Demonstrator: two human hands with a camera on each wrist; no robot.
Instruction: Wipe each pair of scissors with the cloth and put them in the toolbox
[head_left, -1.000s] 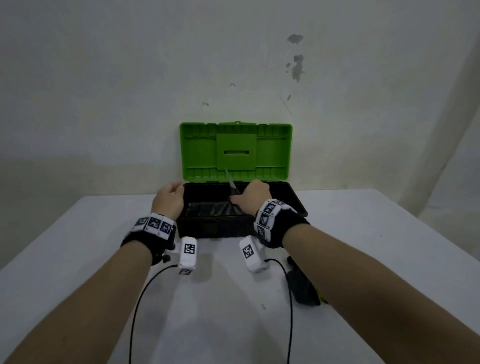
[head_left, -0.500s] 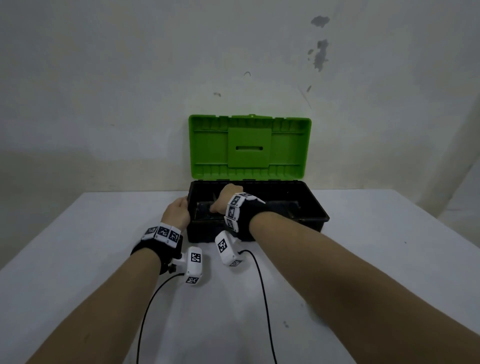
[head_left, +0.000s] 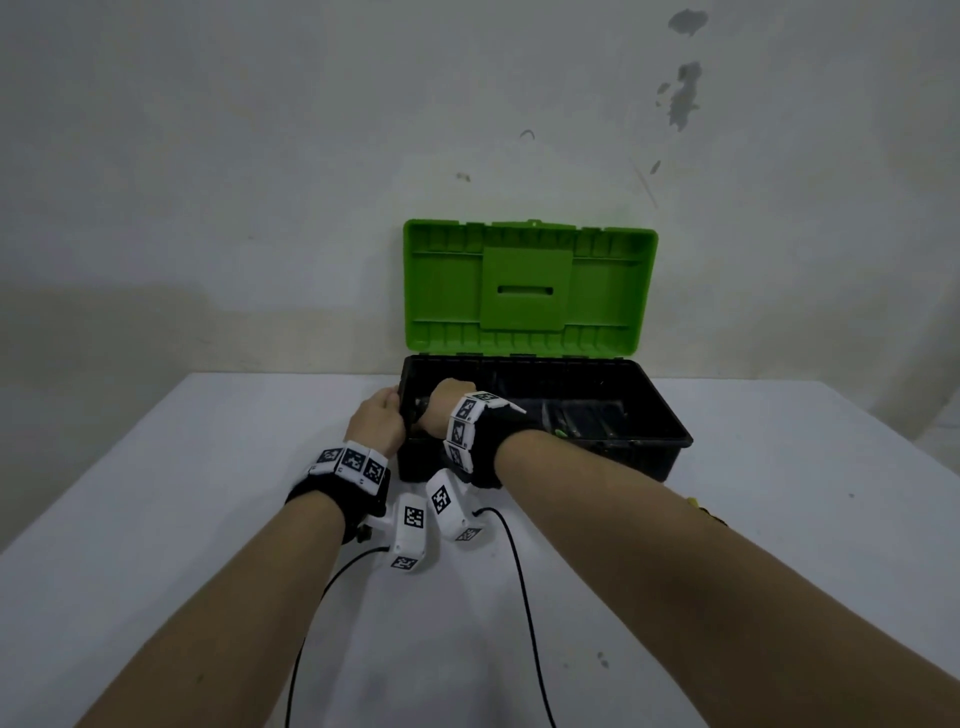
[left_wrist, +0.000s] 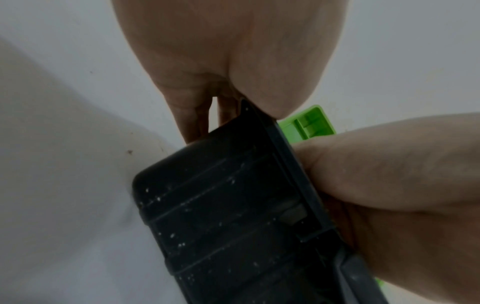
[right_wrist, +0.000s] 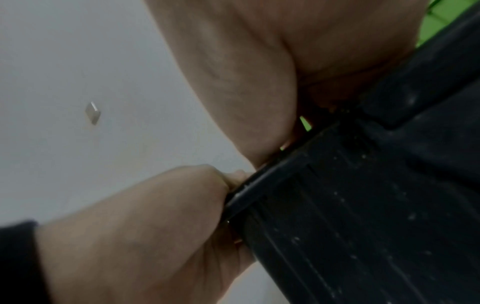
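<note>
The black toolbox stands open on the white table, its green lid upright against the wall. My left hand grips the box's left front corner, thumb over the rim, fingers on the outer end wall. My right hand reaches over the front rim into the left end of the box. Its fingers are hidden inside, in the right wrist view too, so no scissors show in it. Dark tools with a green spot lie deeper in the box.
A small yellow edge peeks out on the table behind my right forearm, right of the box. Two black cables trail from the wrist cameras across the table toward me. The wall is directly behind the lid.
My right hand held a scissor blade above the box a second ago. It has since dropped inside and slid to the left end, and the blade is out of sight. The left hand kept its grip.
</note>
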